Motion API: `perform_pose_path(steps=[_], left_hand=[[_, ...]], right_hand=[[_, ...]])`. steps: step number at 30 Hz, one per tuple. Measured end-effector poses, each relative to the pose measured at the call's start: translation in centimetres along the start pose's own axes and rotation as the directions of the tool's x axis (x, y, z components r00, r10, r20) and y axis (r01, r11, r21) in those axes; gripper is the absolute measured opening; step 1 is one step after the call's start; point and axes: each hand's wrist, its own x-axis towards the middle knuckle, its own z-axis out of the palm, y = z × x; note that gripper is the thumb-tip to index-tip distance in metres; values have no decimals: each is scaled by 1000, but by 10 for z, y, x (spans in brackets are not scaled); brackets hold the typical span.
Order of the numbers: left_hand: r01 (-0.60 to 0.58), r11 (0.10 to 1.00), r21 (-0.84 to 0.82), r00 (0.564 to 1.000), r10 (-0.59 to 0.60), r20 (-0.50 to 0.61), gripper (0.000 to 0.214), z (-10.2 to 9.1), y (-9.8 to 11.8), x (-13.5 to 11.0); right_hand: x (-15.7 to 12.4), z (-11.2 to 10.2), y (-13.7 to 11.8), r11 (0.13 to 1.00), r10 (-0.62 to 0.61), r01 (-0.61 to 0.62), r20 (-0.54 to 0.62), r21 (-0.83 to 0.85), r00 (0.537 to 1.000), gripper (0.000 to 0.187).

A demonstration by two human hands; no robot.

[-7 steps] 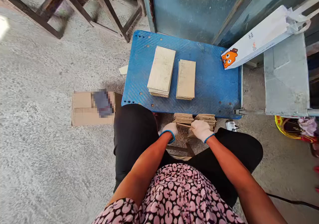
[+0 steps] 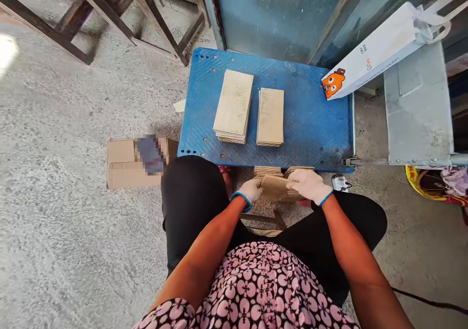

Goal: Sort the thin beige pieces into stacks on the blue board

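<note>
Between my gloved hands is a thin tan wooden board (image 2: 274, 186), its broad face tilted toward me. My left hand (image 2: 250, 190) pinches its left end, and my right hand (image 2: 306, 183) closes on the right end. Just beyond it, low at the edge of the blue platform, stand two stacks of similar boards: a left stack (image 2: 267, 171) and a right stack (image 2: 299, 169), the latter partly hidden by my right hand. On the blue platform (image 2: 310, 119) lie a larger pile of pale boards (image 2: 234, 102) and a smaller pile (image 2: 270, 117).
A white paper bag (image 2: 373, 51) leans at the platform's right corner, beside a grey metal panel (image 2: 419, 105). At left a cardboard box (image 2: 124, 173) sits on the concrete floor. A white power strip (image 2: 340, 183) lies by my right knee; wooden frames (image 2: 153, 17) stand behind.
The board has turned from edge-on to showing its broad face. My right hand has shifted to the right, and the view has moved slightly.
</note>
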Motion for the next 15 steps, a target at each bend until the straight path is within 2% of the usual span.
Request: perform_pose_path(steps=[2, 3, 6, 9, 11, 12, 13, 15], left_hand=[[-107, 971, -213, 994, 102, -32, 34, 0, 2, -5], [-167, 920, -356, 986, 156, -58, 34, -1, 3, -7], [-261, 689, -676, 963, 233, -135, 41, -6, 10, -13], [-243, 541, -805, 970, 153, -190, 49, -19, 21, -16], [-229, 434, -871, 973, 64, -224, 53, -30, 31, -15], [-226, 376, -899, 972, 26, -233, 55, -36, 36, -12], [-225, 316, -922, 971, -6, -239, 56, -43, 41, -8], [-232, 212, -949, 969, -39, -246, 58, -58, 52, 5]], right_hand=[[-6, -11, 13, 983, 6, 13, -102, 184, 995, 15], [-8, -15, 18, 955, 30, 17, -152, 298, 988, 14], [-7, -25, 24, 766, 144, 64, -268, 639, 953, 18], [7, -25, 16, 485, 231, 216, -362, 847, 903, 33], [20, -20, 6, 312, 286, 319, -409, 895, 867, 42], [27, -16, 1, 251, 317, 351, -420, 902, 851, 45], [33, -12, -4, 224, 331, 366, -423, 903, 844, 47], [43, -6, -13, 255, 299, 357, -424, 899, 855, 47]])
